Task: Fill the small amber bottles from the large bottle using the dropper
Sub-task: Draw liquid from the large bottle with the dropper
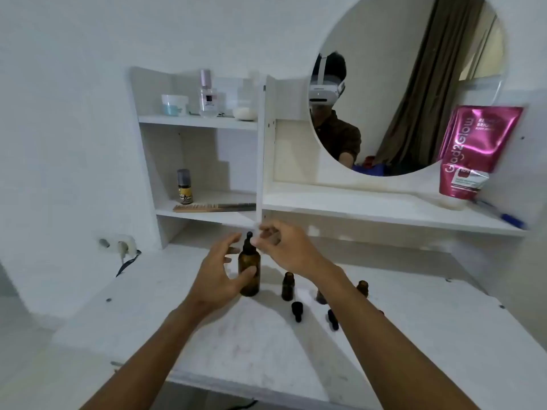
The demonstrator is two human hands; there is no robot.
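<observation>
The large amber bottle (250,276) stands upright on the white table (242,347), with its black dropper (249,242) screwed into the neck. My left hand (217,273) wraps around it from the left, thumb pressed on the front of the glass. My right hand (285,247) comes in from the right, its fingertips pinched at the dropper's top. A small amber bottle (288,287) stands uncapped just right of the large one. A second small bottle (362,288) shows beyond my right forearm, and a third (321,295) is mostly hidden behind it.
Two black dropper caps (297,310) (333,319) lie on the table in front of the small bottles. A shelf unit (207,122) with jars, a comb and a round mirror (408,84) rises behind. A pink pouch (470,152) leans at the right. A wall socket (118,244) sits at the left.
</observation>
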